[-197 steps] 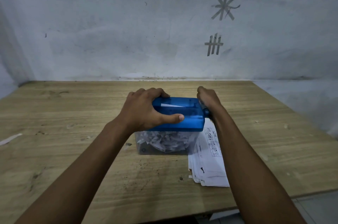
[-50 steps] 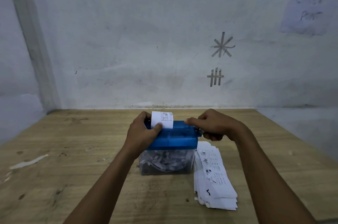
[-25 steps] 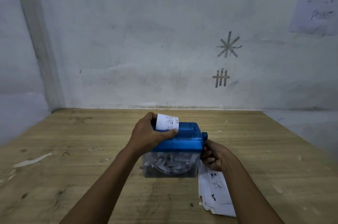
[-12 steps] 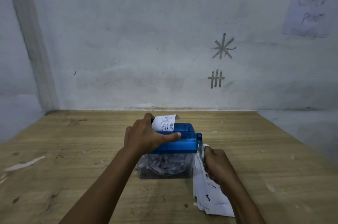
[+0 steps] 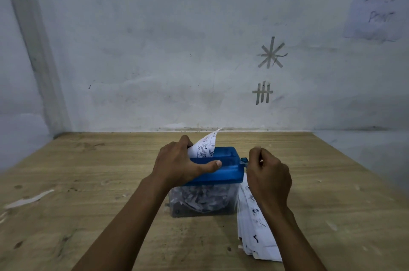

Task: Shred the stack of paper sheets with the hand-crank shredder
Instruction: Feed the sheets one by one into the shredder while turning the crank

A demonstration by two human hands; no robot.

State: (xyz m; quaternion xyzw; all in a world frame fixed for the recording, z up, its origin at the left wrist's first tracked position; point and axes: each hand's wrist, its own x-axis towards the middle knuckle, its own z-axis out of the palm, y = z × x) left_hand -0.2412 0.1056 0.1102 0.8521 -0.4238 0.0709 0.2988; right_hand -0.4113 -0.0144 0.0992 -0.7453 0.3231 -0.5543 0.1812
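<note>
The shredder (image 5: 213, 168) stands mid-counter (image 5: 88, 182), its clear bin already full of strips and one sheet (image 5: 204, 147) half-fed — left hand (image 5: 179, 165) clamped on the lid, right hand (image 5: 267, 178) closed on the crank — while the stack (image 5: 254, 231) beside it remains thick.
</note>
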